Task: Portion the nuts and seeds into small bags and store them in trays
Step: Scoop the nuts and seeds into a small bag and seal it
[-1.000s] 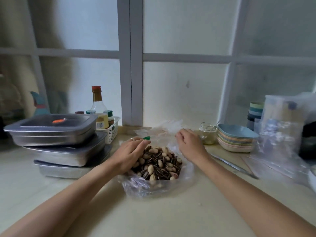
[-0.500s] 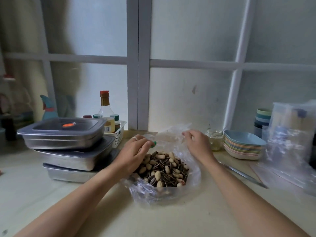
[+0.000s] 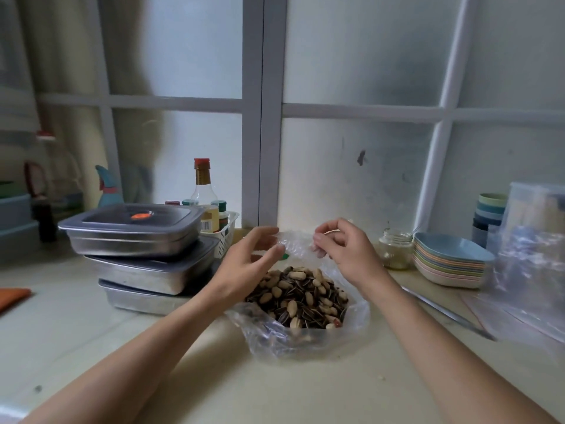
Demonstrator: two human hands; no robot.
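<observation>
A clear plastic bag (image 3: 308, 342) lies open on the counter, filled with mixed nuts and striped seeds (image 3: 298, 296). My left hand (image 3: 246, 266) hovers over the bag's left side, its thumb and fingertips pinching the raised far rim. My right hand (image 3: 344, 247) is just to the right, fingers curled, pinching the same crinkled rim. A small green piece (image 3: 286, 256) shows under my left fingertips. Three lidded steel trays (image 3: 134, 240) stand stacked at the left.
A white basket with bottles (image 3: 227, 231) stands behind the trays. A glass jar (image 3: 395, 249), stacked coloured bowls (image 3: 449, 264), stacked cups (image 3: 489, 214) and clear plastic bags (image 3: 532, 258) fill the right. A long metal utensil (image 3: 448, 314) lies right of the bag. An orange cloth (image 3: 12, 296) is far left.
Both hands have risen from the bag's mouth and come closer together, lifting the far rim of the plastic. The nuts have stayed in place.
</observation>
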